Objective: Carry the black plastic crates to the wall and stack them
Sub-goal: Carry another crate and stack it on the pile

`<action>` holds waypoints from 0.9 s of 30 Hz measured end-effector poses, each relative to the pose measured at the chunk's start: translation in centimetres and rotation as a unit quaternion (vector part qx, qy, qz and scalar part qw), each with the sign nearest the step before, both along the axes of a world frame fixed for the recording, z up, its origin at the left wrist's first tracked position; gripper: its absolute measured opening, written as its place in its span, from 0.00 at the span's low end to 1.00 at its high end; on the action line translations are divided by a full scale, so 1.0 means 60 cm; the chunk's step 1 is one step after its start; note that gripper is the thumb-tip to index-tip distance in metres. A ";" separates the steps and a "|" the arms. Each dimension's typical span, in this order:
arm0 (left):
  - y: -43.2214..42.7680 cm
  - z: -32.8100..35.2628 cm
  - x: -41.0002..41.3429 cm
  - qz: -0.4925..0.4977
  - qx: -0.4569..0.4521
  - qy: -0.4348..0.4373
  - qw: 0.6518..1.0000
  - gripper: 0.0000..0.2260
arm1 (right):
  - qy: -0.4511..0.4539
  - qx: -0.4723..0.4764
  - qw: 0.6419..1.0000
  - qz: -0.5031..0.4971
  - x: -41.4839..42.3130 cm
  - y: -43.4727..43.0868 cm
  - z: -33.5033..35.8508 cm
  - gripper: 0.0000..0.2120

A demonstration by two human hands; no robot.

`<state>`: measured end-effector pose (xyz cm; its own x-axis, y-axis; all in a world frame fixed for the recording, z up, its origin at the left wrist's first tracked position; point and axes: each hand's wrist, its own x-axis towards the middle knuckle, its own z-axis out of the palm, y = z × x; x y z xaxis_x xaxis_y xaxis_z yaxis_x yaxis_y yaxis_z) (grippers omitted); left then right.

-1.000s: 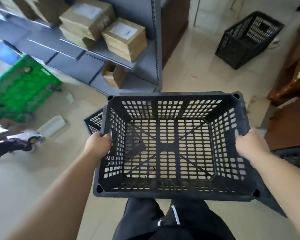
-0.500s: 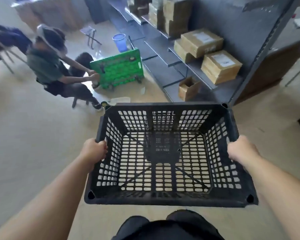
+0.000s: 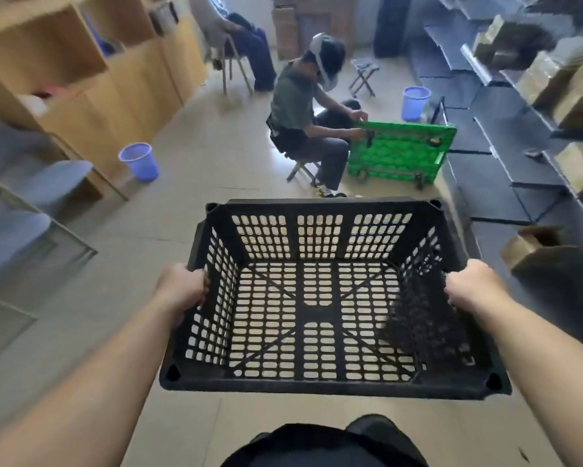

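Both forearms are bare from the lower corners of the frame up to the wrists, with no sleeves, watch or gloves showing. The left hand (image 3: 182,291) and right hand (image 3: 468,288) are bare too. At bottom centre, dark, nearly black clothing (image 3: 323,443) shows, folded and blurred.

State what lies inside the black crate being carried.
Nothing: the black crate, gripped by the left hand and right hand, is empty. Floor shows through its slots; solid ribs cover little.

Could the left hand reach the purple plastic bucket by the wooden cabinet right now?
Probably not: the left hand grips the black plastic crate, and the purple plastic bucket stands far across the floor.
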<state>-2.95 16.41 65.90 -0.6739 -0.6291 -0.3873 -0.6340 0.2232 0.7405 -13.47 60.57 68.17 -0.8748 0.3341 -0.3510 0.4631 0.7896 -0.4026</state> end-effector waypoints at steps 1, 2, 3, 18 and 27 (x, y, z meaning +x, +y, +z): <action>-0.028 0.002 0.017 0.021 0.000 0.002 1.000 0.10 | 0.005 -0.011 1.000 0.019 -0.007 -0.036 0.002 0.16; -0.054 0.003 0.034 0.041 -0.001 0.002 0.999 0.11 | 0.005 -0.023 0.999 0.034 -0.014 -0.068 0.001 0.17; -0.079 0.002 0.052 0.064 0.002 0.001 0.998 0.11 | 0.003 -0.035 0.998 0.049 -0.024 -0.098 -0.003 0.20; -0.258 -0.006 0.340 0.417 0.011 -0.054 0.907 0.12 | -0.009 -0.033 0.912 0.408 -0.143 -0.615 -0.039 0.10; -0.239 -0.008 0.599 0.607 0.027 -0.046 0.793 0.14 | -0.007 -0.039 0.802 0.596 0.013 -0.926 -0.027 0.09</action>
<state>32.98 2.06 65.44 0.4485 -0.7730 -0.4487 -0.4086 -0.6238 0.6663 -12.69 5.03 66.52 -0.5513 -0.7610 -0.3420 -0.5977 0.6462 -0.4745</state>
